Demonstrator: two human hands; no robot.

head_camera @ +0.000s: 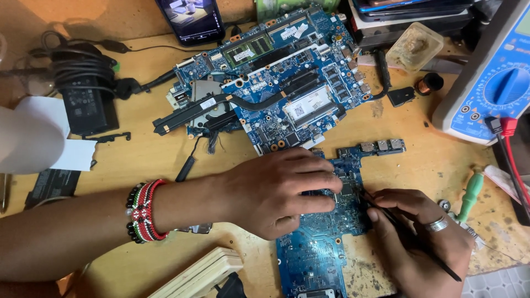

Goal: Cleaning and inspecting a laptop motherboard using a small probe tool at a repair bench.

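From the head camera, your left hand lay palm down across the small blue circuit board, fingers stretched loosely and pressed flat on its upper part, pinning it to the wooden workbench; it gripped nothing. A red, white and black beaded bracelet sat on that wrist. Your right hand, a silver ring on one finger, was closed around thin black tweezers, pinched like a pen, with the tip touching the board just beside your left fingertips, near a square chip. The board lay at the near middle of the bench, running from a row of ports at its upper right down to the bottom edge of the view.

Just beyond your left hand lay a larger blue laptop motherboard with a black heat pipe and a green memory module. A phone stood at the far edge. To the left sat a black power adapter with its cable coiled on top, and a white paper nearer you. At the far right stood a blue and white multimeter with a red probe plug. A green-handled tool lay just right of your right hand, and a small coil of copper wire sat near the multimeter.
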